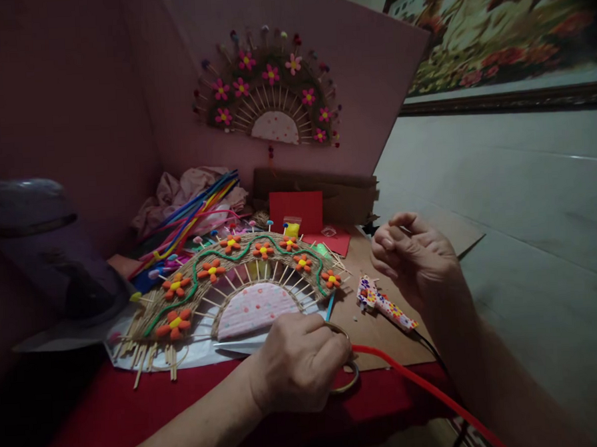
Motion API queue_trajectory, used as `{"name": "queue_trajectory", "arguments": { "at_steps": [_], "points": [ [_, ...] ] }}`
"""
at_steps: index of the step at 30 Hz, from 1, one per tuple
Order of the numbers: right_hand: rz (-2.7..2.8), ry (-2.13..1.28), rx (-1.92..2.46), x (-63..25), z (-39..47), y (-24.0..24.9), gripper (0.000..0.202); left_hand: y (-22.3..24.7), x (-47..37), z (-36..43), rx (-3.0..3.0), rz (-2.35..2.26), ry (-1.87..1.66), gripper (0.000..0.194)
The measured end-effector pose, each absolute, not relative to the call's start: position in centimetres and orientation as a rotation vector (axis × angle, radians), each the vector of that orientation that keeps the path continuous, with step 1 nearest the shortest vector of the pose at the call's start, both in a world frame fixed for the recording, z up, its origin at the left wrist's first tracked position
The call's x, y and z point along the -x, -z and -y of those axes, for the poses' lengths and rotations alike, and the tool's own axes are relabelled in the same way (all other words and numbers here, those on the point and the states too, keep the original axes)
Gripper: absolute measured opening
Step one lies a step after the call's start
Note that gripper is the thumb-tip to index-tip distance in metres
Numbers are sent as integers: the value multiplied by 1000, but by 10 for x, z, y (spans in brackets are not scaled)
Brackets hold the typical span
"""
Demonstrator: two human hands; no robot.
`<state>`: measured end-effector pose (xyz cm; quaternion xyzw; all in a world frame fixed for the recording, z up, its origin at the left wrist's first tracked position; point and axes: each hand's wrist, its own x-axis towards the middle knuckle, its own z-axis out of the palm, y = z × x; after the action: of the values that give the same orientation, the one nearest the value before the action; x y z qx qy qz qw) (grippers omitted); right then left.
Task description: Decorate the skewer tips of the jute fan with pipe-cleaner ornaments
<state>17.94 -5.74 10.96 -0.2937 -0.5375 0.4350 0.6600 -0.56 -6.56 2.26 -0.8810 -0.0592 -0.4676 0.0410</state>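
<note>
My left hand (303,362) is closed over the middle of a pair of scissors (357,374); the blades point left and the ring handles show at the right. From its fingers a fuzzy red pipe cleaner (401,371) runs down to the lower right; I cannot tell whether the scissors are gripped too. My right hand (413,254) is raised, fingers curled and pinched together; whatever is in them is hidden. Beyond my left hand lies a half-round twine fan (193,309) with orange clay flowers, a wavy green strip, thin sticks and a pink-dotted half-circle centre (257,309).
A patterned glue gun (385,304) with a black cord rests on brown cardboard (353,320). Coloured pipe cleaners (198,215), red card (297,207) and loose sticks (153,356) lie around. A similar fan (272,98) hangs behind. At the left stands a dark container (55,256).
</note>
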Motion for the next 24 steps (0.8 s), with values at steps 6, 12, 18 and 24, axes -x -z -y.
{"name": "queue_trajectory", "arguments": {
  "at_steps": [6,12,18,24],
  "points": [
    [1304,-1097,637,-172,64,-116,17,-26,6,67,2662,209,1460,20],
    [1306,-1070,617,-164,90,-127,13,-32,8,70,2457,365,1758,7],
    [1306,-1050,528,-166,102,-134,11,-25,1,65,2854,378,1549,11],
    [1549,-1057,836,-167,62,-102,11,-24,-1,71,2803,112,1642,12]
  ]
}}
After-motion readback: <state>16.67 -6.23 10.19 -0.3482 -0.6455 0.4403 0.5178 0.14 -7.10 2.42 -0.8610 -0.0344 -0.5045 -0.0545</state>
